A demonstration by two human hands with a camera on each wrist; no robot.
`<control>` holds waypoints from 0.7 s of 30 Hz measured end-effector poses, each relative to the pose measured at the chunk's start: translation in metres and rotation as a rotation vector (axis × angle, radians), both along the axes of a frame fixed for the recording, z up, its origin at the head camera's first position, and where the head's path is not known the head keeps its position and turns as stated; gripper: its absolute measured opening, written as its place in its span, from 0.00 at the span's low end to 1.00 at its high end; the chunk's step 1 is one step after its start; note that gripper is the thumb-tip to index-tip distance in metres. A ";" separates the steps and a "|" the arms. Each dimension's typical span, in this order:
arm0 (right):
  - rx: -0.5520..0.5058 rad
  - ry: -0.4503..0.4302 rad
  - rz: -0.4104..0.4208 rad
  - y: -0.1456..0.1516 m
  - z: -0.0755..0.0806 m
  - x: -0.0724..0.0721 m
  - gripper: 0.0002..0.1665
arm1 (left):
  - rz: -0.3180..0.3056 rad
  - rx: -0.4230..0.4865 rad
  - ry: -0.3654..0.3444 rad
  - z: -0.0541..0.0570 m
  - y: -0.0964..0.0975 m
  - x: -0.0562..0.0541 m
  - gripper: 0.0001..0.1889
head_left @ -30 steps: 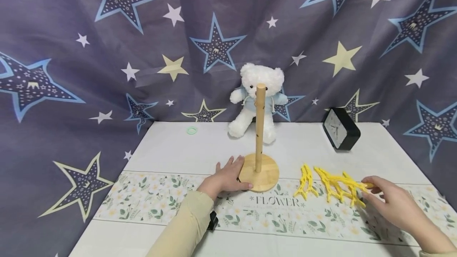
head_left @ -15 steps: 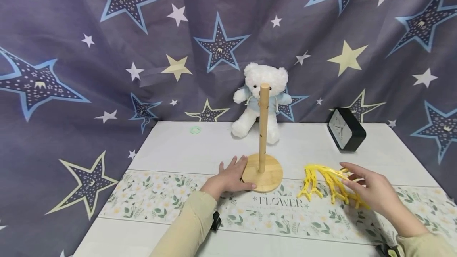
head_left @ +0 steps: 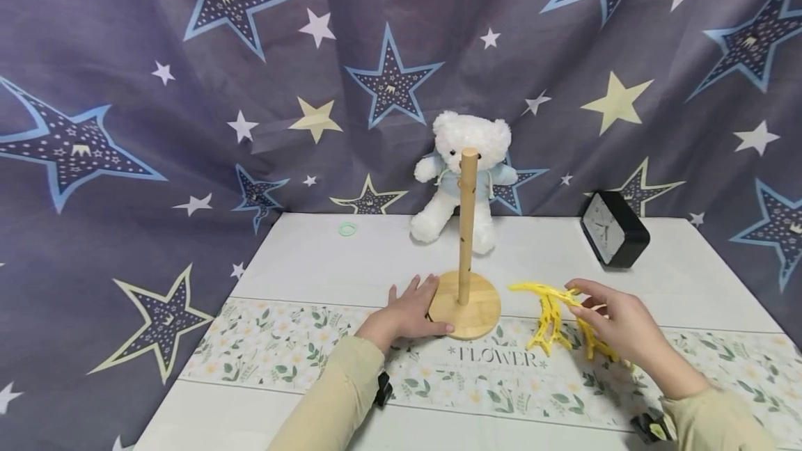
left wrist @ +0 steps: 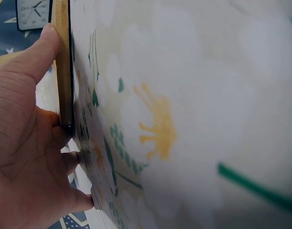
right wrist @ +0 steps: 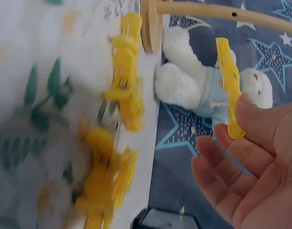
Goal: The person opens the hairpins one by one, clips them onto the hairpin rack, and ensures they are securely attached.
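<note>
A wooden stand, its post (head_left: 466,228) upright on a round base (head_left: 479,315), is on the table. My left hand (head_left: 406,313) rests at the base's left edge, fingers spread, thumb extended against the rim in the left wrist view. Between thumb and index finger my right hand (head_left: 620,322) pinches a thin yellow branch-shaped plastic piece (right wrist: 226,81), lifted off the table, its free end pointing left towards the post. Beneath it lie more yellow pieces (head_left: 547,329) with forked ends; my right hand partly hides some. In the right wrist view two (right wrist: 124,71) are visible, one blurred.
A white teddy bear (head_left: 432,218) in a light blue top sits behind the post. A black desk clock (head_left: 617,232) stands at the back right. A pale green ring (head_left: 347,229) lies at the back left. A star-patterned curtain (head_left: 250,75) hangs behind the table.
My right hand has moved left with the pinched yellow piece, from the right end of the group to above it. My left hand keeps its place at the base.
</note>
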State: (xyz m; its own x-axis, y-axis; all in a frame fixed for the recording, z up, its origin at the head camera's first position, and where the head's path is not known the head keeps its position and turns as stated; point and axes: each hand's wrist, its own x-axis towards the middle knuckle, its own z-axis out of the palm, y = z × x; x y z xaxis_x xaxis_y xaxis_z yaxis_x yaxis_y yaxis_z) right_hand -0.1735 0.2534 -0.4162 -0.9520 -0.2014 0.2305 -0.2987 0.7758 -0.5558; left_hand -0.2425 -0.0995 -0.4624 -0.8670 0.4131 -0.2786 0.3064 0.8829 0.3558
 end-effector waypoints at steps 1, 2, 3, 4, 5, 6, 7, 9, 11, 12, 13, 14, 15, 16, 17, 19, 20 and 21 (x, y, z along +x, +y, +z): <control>0.002 0.004 0.002 -0.004 0.001 -0.001 0.21 | 0.000 0.001 -0.002 0.000 0.000 0.000 0.54; 0.006 0.009 0.003 -0.007 0.001 -0.003 0.21 | -0.001 0.002 -0.003 0.001 0.000 0.000 0.54; 0.007 0.013 0.001 -0.011 0.001 -0.004 0.21 | -0.001 0.004 -0.002 0.001 0.000 0.000 0.54; 0.013 0.018 -0.002 -0.015 0.002 -0.005 0.21 | -0.002 0.002 -0.002 0.001 0.000 -0.001 0.55; 0.020 0.023 -0.007 -0.018 0.002 -0.006 0.21 | -0.002 0.002 -0.001 0.001 0.000 -0.001 0.55; 0.027 0.031 -0.015 -0.022 0.002 -0.007 0.21 | -0.004 -0.002 0.000 0.001 0.000 -0.001 0.55; 0.035 0.043 -0.021 -0.026 0.002 -0.008 0.21 | -0.005 -0.005 0.003 0.000 0.000 -0.001 0.55; 0.040 0.066 -0.034 -0.032 0.000 -0.009 0.21 | -0.007 -0.012 0.007 -0.001 0.000 -0.001 0.55; 0.038 0.090 -0.043 -0.038 -0.002 -0.012 0.19 | -0.005 -0.013 0.007 -0.001 0.000 -0.001 0.55; 0.030 0.100 -0.044 -0.041 -0.003 -0.013 0.19 | -0.003 -0.012 0.007 -0.001 0.000 -0.001 0.55; 0.022 0.106 -0.042 -0.044 -0.004 -0.015 0.18 | -0.002 -0.011 0.004 -0.001 0.000 -0.001 0.54; 0.016 0.112 -0.043 -0.046 -0.005 -0.016 0.17 | 0.001 -0.009 0.002 -0.001 0.001 -0.001 0.54; 0.011 0.123 -0.044 -0.049 -0.006 -0.018 0.16 | 0.002 -0.009 0.002 0.000 0.001 0.000 0.54; 0.009 0.130 -0.044 -0.051 -0.007 -0.019 0.15 | 0.003 -0.008 0.002 0.001 0.001 0.000 0.54; 0.008 0.141 -0.045 -0.054 -0.008 -0.021 0.15 | 0.003 -0.011 0.004 0.000 0.001 0.000 0.54; 0.011 0.184 -0.047 -0.059 -0.011 -0.024 0.14 | 0.003 -0.011 0.007 0.001 0.001 0.000 0.54; 0.016 0.206 -0.049 -0.062 -0.012 -0.026 0.13 | 0.004 -0.010 0.010 0.002 0.001 0.000 0.54; 0.017 0.224 -0.047 -0.065 -0.013 -0.027 0.13 | 0.005 -0.011 0.011 0.002 0.001 0.001 0.54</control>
